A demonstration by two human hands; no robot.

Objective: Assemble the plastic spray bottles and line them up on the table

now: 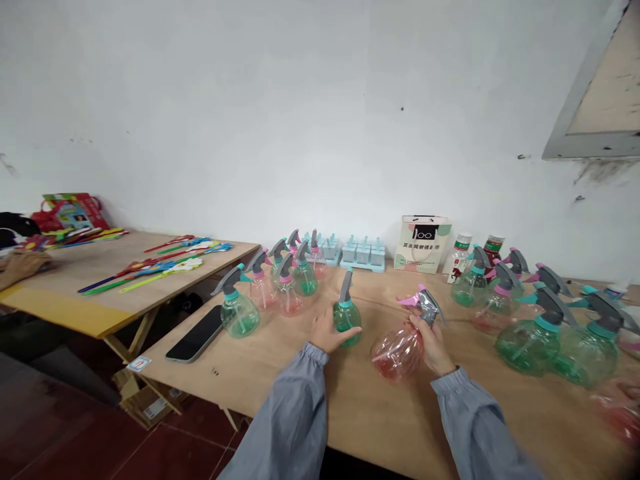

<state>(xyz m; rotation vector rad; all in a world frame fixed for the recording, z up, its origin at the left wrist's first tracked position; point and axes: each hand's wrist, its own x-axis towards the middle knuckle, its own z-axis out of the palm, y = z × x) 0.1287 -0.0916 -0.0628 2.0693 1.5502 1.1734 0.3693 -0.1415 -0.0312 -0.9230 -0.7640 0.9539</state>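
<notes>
In the middle of the table (300,373), my left hand (326,332) is wrapped around a green spray bottle (347,315) that stands upright, its thumb across the front. My right hand (434,343) grips a clear pink spray bottle (395,353) at the neck, beneath its grey and pink trigger head. That bottle tilts, with its nozzle pointing left; whether its base touches the table I cannot tell. Left of my hands stand several green and pink spray bottles (240,315). More of them, such as a large green one (529,343), crowd the right side.
A black phone (195,335) lies at the table's left edge. Against the wall stand pale blue ice-pop moulds (363,255), a paper bag (421,247) and two bottles with printed labels (457,253). Another person's hand (24,267) rests on the left table, near colourful plastic sticks (150,267).
</notes>
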